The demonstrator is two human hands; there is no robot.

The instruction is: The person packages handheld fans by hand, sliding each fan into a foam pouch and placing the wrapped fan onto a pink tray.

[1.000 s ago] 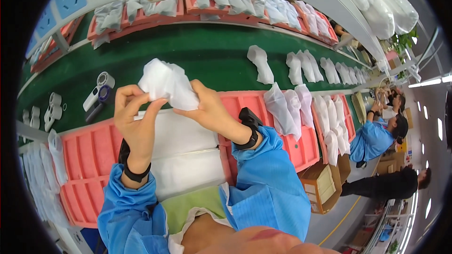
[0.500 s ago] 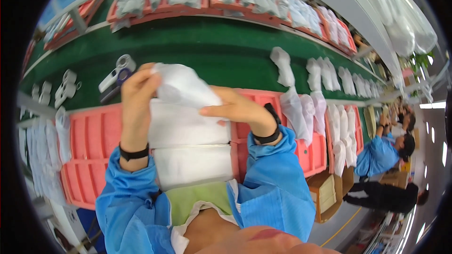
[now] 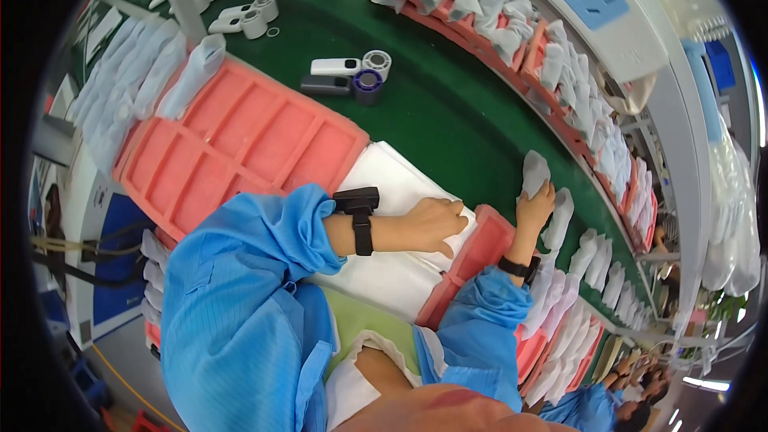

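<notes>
My left hand (image 3: 430, 224) lies over the stack of white pouches (image 3: 388, 172), fingers curled at the right edge of the top pouch; the pinch is partly hidden. To the right, my right hand (image 3: 534, 206) is closed round the lower part of a white-wrapped item (image 3: 536, 168), its rounded end sticking up above my fingers. Another wrapped item (image 3: 558, 220) lies just beside that hand. Farther left on the green mat are an unwrapped white handheld fan (image 3: 352, 66) and a dark grey and purple handheld fan (image 3: 344, 85), side by side.
A pink compartment tray (image 3: 248, 132) stands left of the pouches, with wrapped items (image 3: 128, 72) beyond it. More pink trays of wrapped items (image 3: 488, 8) line the rear shelf. Several white fans (image 3: 248, 18) lie at the back left. A co-worker's blue sleeve (image 3: 584, 406) shows at lower right.
The view has swung round. My hands, together on a white pouch before, are now apart: the left on the stack, the right farther right with a wrapped item.
</notes>
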